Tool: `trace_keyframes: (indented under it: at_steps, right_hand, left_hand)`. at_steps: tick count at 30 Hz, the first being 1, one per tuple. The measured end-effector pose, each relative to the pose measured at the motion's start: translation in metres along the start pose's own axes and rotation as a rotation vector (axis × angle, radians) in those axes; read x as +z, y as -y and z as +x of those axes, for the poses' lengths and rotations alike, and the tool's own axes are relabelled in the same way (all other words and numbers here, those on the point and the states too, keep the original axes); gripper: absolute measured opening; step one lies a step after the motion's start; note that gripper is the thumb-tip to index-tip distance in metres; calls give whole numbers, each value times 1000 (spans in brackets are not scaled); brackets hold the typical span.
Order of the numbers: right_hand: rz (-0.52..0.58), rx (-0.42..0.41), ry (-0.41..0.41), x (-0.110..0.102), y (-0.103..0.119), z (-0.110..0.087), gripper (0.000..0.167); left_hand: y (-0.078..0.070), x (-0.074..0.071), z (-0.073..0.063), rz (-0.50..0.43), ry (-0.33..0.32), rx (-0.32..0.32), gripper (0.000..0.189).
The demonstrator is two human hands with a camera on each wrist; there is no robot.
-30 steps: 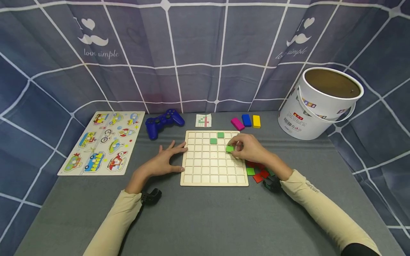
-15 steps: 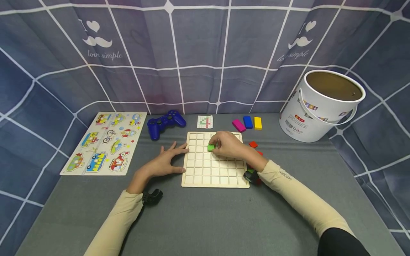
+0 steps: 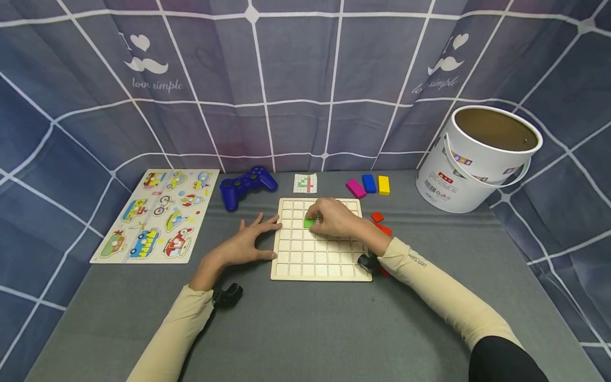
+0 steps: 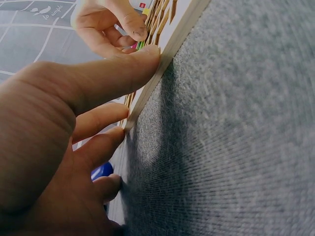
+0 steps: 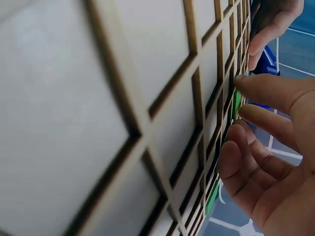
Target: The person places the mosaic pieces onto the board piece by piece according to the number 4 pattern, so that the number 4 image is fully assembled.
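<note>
A pale wooden grid board [image 3: 320, 257] lies flat on the grey table. My left hand [image 3: 245, 241] is spread at its left edge, thumb tip and fingertips against the rim; the left wrist view shows the thumb [image 4: 118, 71] along that edge. Over the upper part of the board, my right hand [image 3: 334, 218] pinches a square green tile [image 3: 308, 224] between thumb and fingers, down at the grid. In the right wrist view this green tile [image 5: 237, 102] sits low among the grid ridges, with another green tile [image 5: 211, 196] farther along. The right hand hides part of the board.
Red tiles [image 3: 377, 217] lie right of the board, partly under the right arm. Behind it are a small pattern card [image 3: 305, 183] and magenta [image 3: 355, 188], blue [image 3: 369, 183] and yellow blocks [image 3: 384, 185]. A blue game controller [image 3: 248, 185], picture puzzle board [image 3: 157, 217] and white bucket [image 3: 444, 170] stand around.
My right hand has carried the green tile leftward across the board and lowered it at a cell in an upper row. The left hand has kept its place at the edge.
</note>
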State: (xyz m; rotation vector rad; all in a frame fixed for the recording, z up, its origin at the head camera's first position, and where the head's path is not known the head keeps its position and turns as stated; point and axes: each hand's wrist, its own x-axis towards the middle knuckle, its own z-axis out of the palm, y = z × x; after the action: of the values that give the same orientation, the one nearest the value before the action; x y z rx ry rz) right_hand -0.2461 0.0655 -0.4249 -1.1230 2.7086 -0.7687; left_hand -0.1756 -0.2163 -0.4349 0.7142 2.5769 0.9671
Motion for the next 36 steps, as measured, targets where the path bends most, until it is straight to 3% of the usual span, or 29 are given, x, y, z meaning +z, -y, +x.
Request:
trace_keyframes:
  at_steps: [5, 10, 16, 24, 30, 36]
  right_hand:
    - [125, 40, -74, -8, -5, -13, 28]
    - [201, 41, -127, -19, -16, -42, 23]
    - [149, 7, -167, -27, -27, -89, 18]
    - [137, 30, -115, -28, -31, -141, 23]
    - [139, 71, -102, -25, -32, -161, 27]
    - [89, 78, -86, -24, -31, -167, 31]
  left_hand:
    - [0, 1, 1, -1, -6, 3, 79]
    - [3, 2, 1, -10, -7, 8, 78]
    - [2, 2, 1, -14, 0, 11, 80]
    - [0, 0, 1, 1, -3, 2, 80]
    - [-1, -2, 0, 0, -2, -1, 80]
    - [-1, -1, 0, -6, 6, -7, 80]
